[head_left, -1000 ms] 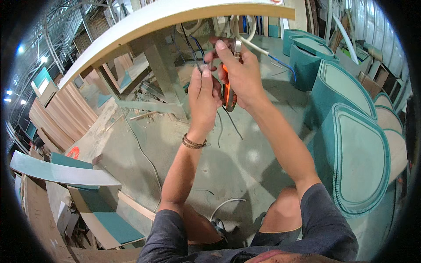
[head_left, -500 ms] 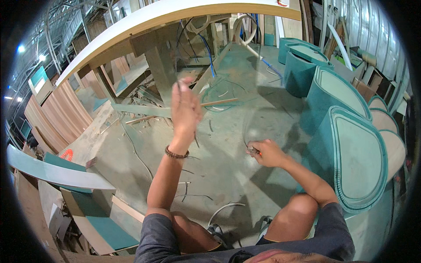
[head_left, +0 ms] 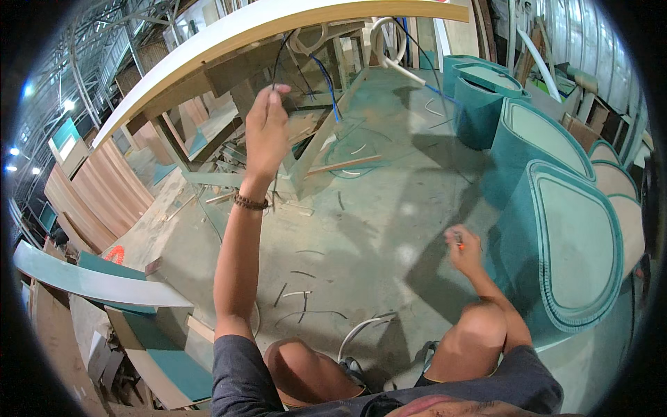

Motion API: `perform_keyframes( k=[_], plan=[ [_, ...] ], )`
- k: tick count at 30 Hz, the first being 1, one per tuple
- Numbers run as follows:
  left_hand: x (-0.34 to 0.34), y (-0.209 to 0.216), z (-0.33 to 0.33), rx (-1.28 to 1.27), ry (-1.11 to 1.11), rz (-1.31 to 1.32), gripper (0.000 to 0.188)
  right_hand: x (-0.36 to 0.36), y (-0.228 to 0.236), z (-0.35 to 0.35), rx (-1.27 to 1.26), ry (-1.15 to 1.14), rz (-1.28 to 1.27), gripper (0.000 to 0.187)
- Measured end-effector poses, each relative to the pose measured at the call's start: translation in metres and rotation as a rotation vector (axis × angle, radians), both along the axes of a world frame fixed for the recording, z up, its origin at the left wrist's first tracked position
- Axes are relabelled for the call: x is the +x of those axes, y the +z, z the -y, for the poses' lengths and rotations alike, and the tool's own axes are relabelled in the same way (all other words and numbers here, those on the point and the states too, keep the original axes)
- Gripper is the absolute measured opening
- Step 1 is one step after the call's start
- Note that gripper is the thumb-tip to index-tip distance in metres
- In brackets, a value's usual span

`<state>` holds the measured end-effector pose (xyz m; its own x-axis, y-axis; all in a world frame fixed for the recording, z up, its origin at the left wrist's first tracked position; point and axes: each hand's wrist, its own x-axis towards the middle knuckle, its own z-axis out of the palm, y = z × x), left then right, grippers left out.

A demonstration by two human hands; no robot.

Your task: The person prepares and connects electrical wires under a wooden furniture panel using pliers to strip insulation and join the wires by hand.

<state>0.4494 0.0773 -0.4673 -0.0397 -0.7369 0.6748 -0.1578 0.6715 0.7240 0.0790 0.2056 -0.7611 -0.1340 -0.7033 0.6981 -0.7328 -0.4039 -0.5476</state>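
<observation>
- Workshop's concrete floor (head_left: 375,250): strewn with cable offcuts (head_left: 303,273).
- Worktop (head_left: 299,17): black cable (head_left: 278,57) hanging beneath it.
- Left hand (head_left: 267,132): fingertips pinched on that cable.
- Right hand (head_left: 465,250): curled around a partly hidden hand tool (head_left: 458,240), near teal rounded cases (head_left: 580,243).

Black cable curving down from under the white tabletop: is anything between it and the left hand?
Nothing visible. The black cable runs down to the left hand, which appears to pinch it. The blue wires hang to the right, clear of that stretch.
</observation>
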Motion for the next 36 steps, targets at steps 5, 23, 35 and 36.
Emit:
perform_keyframes(
  k=[5, 23, 35, 36],
  plan=[
    [-0.013, 0.043, 0.006, 0.142, -0.109, -0.072, 0.023, -0.028, -0.031, -0.055, 0.211, -0.2, -0.112, 0.01],
    [-0.036, 0.005, -0.044, 0.412, -0.686, -0.089, 0.029, 0.015, -0.094, -0.1, 0.547, 0.283, 0.714, 0.016],
    [-0.138, -0.018, -0.034, 0.206, -0.931, -0.423, 0.033, 0.044, -0.102, -0.084, 0.932, 0.449, 0.575, 0.025],
    [-0.142, -0.018, -0.036, 0.207, -0.95, -0.467, 0.033, 0.048, -0.103, -0.08, 0.897, 0.451, 0.547, 0.025]
  ],
)
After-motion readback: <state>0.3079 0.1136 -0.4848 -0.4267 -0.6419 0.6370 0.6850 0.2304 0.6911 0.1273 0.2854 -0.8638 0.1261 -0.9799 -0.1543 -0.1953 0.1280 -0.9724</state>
